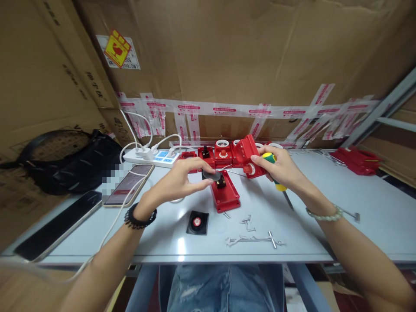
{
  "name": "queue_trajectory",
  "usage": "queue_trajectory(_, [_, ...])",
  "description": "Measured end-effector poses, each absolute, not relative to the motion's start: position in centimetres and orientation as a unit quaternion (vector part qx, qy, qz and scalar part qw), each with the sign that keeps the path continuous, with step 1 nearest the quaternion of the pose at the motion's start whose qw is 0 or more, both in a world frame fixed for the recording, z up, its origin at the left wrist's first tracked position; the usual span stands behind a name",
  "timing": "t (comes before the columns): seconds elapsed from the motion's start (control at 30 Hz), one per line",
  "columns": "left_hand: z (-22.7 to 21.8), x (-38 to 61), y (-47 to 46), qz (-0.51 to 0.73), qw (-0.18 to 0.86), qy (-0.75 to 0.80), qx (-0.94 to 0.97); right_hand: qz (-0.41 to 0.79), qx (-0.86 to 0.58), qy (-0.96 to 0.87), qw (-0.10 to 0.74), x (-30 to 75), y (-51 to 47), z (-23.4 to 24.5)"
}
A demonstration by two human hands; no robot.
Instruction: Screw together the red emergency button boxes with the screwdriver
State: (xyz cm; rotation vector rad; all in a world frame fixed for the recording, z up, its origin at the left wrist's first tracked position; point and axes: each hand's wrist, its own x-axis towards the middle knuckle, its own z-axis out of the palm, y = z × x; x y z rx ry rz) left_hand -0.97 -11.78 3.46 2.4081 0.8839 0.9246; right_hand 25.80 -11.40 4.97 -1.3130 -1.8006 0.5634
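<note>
My left hand (183, 180) has its thumb and fingers closed round a dark round disc (212, 175). Just beyond it, a shallow red box base (230, 198) with a black switch block (221, 181) lies on the table. In my right hand (284, 167) are a red box cover (247, 149) with a round fitting and a screwdriver (270, 157) with a green and yellow handle, its shaft pointing down. Below the left hand rests a black square plate (197, 222) with a red and white centre. Several small screws (248, 222) lie loose near the base.
Red boxes with white rings (222, 149) stand along the back. A power strip (152, 156), two phones (129, 186) (60, 225) and a black bag (74, 160) are at left. Metal rods (256, 239) lie in front; red parts (355, 160) sit far right. Cardboard (211, 52) walls the back.
</note>
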Motion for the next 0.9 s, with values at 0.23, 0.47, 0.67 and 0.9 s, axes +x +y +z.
queue_trajectory(0.23, [3.2, -0.1, -13.7, 0.123, 0.323, 0.257, 0.903, 0.23, -0.525, -0.715, 0.402, 25.7, -11.5, 4.9])
queue_trajectory(0.47, [2.1, 0.5, -14.5, 0.085, 0.267, 0.29, 0.915, 0.218, -0.517, -0.718, 0.411, 25.8, -11.3, 4.8])
queue_trajectory(0.67, [1.5, 0.8, -14.9, 0.045, 0.23, 0.316, 0.92, 0.229, -0.532, -0.71, 0.401, 25.8, -11.3, 4.8])
queue_trajectory(0.9, [3.9, -1.4, -15.2, 0.034, 0.253, 0.354, 0.9, 0.232, -0.532, -0.71, 0.398, 25.7, -11.6, 5.0])
